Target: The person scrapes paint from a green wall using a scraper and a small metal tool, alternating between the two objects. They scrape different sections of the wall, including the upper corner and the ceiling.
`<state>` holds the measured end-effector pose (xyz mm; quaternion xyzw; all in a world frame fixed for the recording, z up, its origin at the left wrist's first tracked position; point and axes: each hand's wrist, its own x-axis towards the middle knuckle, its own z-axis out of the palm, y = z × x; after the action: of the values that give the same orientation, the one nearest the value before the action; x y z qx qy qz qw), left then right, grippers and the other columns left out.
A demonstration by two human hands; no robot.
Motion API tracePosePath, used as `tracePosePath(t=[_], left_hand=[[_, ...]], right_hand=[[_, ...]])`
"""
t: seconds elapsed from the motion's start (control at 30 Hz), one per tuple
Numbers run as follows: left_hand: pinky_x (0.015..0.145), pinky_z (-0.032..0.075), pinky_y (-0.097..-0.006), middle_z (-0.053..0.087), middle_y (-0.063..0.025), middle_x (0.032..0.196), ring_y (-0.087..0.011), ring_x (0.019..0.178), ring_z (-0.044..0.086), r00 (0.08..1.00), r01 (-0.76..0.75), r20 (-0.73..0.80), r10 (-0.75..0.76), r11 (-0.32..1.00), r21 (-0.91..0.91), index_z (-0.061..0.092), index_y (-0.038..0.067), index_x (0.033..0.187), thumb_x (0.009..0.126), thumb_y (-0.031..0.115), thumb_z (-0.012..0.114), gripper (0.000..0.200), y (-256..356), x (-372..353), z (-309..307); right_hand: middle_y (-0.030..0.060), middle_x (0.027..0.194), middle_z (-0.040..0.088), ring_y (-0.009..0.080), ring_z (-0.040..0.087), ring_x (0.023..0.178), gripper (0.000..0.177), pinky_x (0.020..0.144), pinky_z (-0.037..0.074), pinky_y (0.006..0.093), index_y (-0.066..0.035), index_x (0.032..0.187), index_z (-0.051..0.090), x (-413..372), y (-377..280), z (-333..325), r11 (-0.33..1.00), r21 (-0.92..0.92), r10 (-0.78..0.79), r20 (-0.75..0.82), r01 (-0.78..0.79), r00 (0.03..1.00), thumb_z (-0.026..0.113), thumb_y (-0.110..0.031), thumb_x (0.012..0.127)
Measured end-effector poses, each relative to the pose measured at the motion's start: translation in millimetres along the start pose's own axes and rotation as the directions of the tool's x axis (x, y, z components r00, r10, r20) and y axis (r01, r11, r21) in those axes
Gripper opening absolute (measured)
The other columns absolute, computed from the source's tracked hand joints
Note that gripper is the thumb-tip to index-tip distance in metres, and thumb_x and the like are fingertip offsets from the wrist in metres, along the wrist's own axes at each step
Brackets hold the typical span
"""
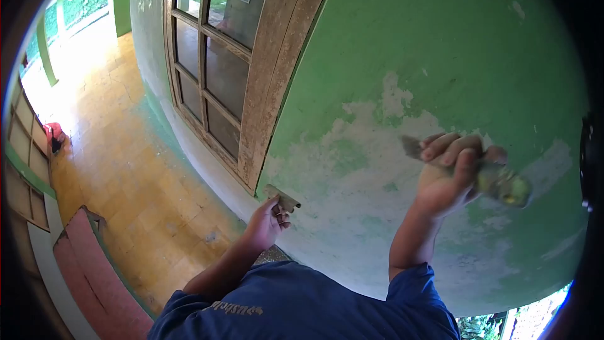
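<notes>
A green wall (371, 56) with pale patches of bared plaster fills the right side of the view. My right hand (450, 170) is closed round a scraper, its grey blade (413, 147) pointing left and its yellow-green handle end (513, 190) sticking out to the right, somewhat blurred. Lower and to the left, my left hand (269, 221) pinches a small, flat, brownish-grey piece (283, 198) between thumb and fingers, close to the wall below the window's corner. Whether either tool touches the wall cannot be made out.
A wooden-framed window (220, 50) is set in the wall at upper left. Yellow floor tiles (145, 201) run along the wall's foot. A pink panel (94, 271) stands at lower left, and a red object (55, 135) lies farther back.
</notes>
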<state>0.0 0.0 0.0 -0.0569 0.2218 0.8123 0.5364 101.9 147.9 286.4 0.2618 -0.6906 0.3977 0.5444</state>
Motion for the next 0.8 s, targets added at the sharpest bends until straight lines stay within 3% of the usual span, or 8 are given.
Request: tracePosePath(t=[0.07,0.2,0.27,0.37,0.43,0.57,0.7,0.8], left_hand=[[0.063,0.037,-0.0316,0.051,-0.0004,0.064,-0.0142,0.061,0.047,0.998,-0.025,-0.054,0.022,0.998,-0.053,0.05,0.013,0.074,0.086,0.033,0.055,0.023,2.2,0.1,-2.5],[0.065,0.038,-0.0312,0.05,0.0018,0.065,-0.0128,0.063,0.047,0.998,-0.058,-0.02,0.058,0.998,-0.022,0.051,0.014,0.078,0.088,0.035,0.049,0.024,11.5,-9.8,-6.5],[0.065,0.038,-0.0313,0.05,0.0015,0.065,-0.013,0.063,0.047,0.997,-0.069,-0.022,0.069,0.997,-0.035,0.051,0.014,0.078,0.089,0.035,0.049,0.024,14.5,-10.8,-7.5],[0.065,0.038,-0.0316,0.051,0.0009,0.066,-0.0137,0.063,0.047,0.995,-0.087,-0.042,0.085,0.995,-0.051,0.051,0.013,0.078,0.089,0.033,0.048,0.023,15.5,-9.7,-13.9],[0.065,0.038,-0.0319,0.051,0.0005,0.065,-0.0141,0.062,0.047,0.994,-0.107,-0.029,0.105,0.992,-0.065,0.051,0.012,0.078,0.089,0.033,0.048,0.024,17.3,-10.2,-17.2],[0.065,0.038,-0.0321,0.051,0.0001,0.065,-0.0144,0.062,0.047,0.992,-0.126,-0.028,0.124,0.989,-0.08,0.051,0.012,0.078,0.089,0.033,0.048,0.024,21.2,-11.2,-19.7],[0.066,0.039,-0.0322,0.051,0.0,0.065,-0.0146,0.061,0.047,0.99,-0.132,-0.067,0.127,0.988,-0.084,0.051,0.012,0.078,0.089,0.032,0.048,0.023,24.3,-11.8,-21.8],[0.066,0.038,-0.0323,0.05,0.0,0.065,-0.0146,0.061,0.047,0.989,-0.127,-0.09,0.12,0.988,-0.084,0.051,0.012,0.078,0.088,0.032,0.048,0.023,24.9,-8.7,-21.9]], right_hand=[[-0.0015,0.063,0.032,0.0117,0.036,0.055,0.022,0.055,0.034,0.0299,-0.015,0.087,0.035,18.7,-8.9,8.2,0.989,-0.133,0.03,-0.217,-0.06,0.976,0.056,-0.021,0.086],[-0.003,0.062,0.03,0.0099,0.028,0.051,0.024,0.051,0.026,0.0257,-0.016,0.076,0.035,51.1,5.2,8.3,0.981,-0.084,-0.177,-0.028,0.174,0.984,0.053,-0.028,0.088],[-0.0039,0.06,0.029,0.0089,0.024,0.048,0.032,0.049,0.022,0.0248,-0.016,0.069,0.035,57.8,9.0,12.4,0.959,0.109,-0.263,0.002,0.261,0.965,0.05,-0.037,0.088],[-0.0041,0.057,0.027,0.0088,0.023,0.048,0.038,0.048,0.021,0.0257,-0.016,0.067,0.034,51.1,5.8,12.0,0.954,0.275,-0.162,0.133,0.12,0.978,0.047,-0.045,0.088],[-0.0039,0.053,0.025,0.0082,0.02,0.046,0.038,0.047,0.019,0.0262,-0.015,0.066,0.033,48.5,16.7,18.9,0.944,0.293,-0.207,0.162,0.153,0.965,0.047,-0.043,0.088],[-0.003,0.049,0.026,0.0078,0.018,0.042,0.032,0.042,0.015,0.0258,-0.015,0.063,0.031,37.7,71.2,15.3,0.993,0.094,-0.084,0.067,0.077,0.994,0.047,-0.031,0.086],[-0.0026,0.048,0.027,0.0077,0.02,0.041,0.032,0.042,0.015,0.0259,-0.015,0.063,0.03,39.0,72.5,14.5,0.996,0.057,-0.074,0.14,0.066,0.987,0.047,-0.027,0.086],[-0.0024,0.048,0.027,0.0076,0.02,0.041,0.032,0.042,0.016,0.0259,-0.013,0.063,0.029,40.6,51.4,14.4,0.952,0.293,-0.147,0.185,0.089,0.972,0.049,-0.023,0.086]])
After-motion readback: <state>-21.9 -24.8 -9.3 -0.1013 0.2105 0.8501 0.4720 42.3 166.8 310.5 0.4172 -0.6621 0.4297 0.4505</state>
